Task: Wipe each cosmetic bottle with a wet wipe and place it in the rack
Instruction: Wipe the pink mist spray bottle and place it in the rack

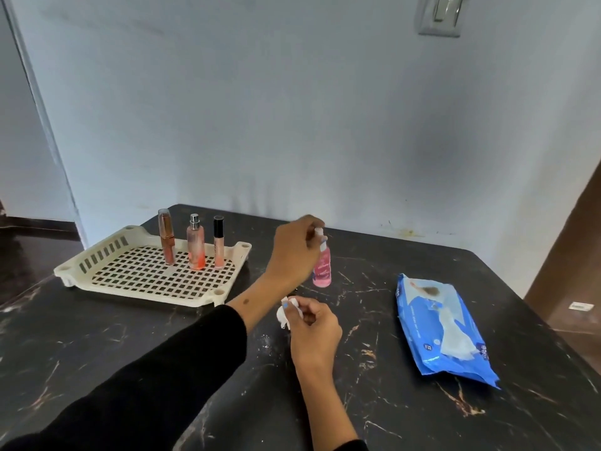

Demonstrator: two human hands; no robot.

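Pinching the white cap of a pink spray bottle (322, 265), the left hand (292, 252) steadies it upright on the table, its fingers curled round the top, while the right hand (313, 332) holds a crumpled white wet wipe (286, 312) between thumb and fingers just in front of and below the bottle, the wipe not touching it. Both hands work over a dark marble-patterned table (130, 353) that stands against a pale blue wall (292, 109). At the table's far left sits a cream plastic rack (97, 255) with a grid floor and slotted sides, well apart from the pink bottle. A blue pack of wet wipes (442, 330) lies flat on the right side of the table, one sheet poking out of its top. Three bottles stand upright in a row along the rack's far edge: a tall amber perfume bottle (166, 236) on the left, a pink spray bottle with a silver nozzle (195, 244) in the middle, and a slim tube with a black cap (219, 240) on the right. A black sleeve (146, 369) covers the left forearm.
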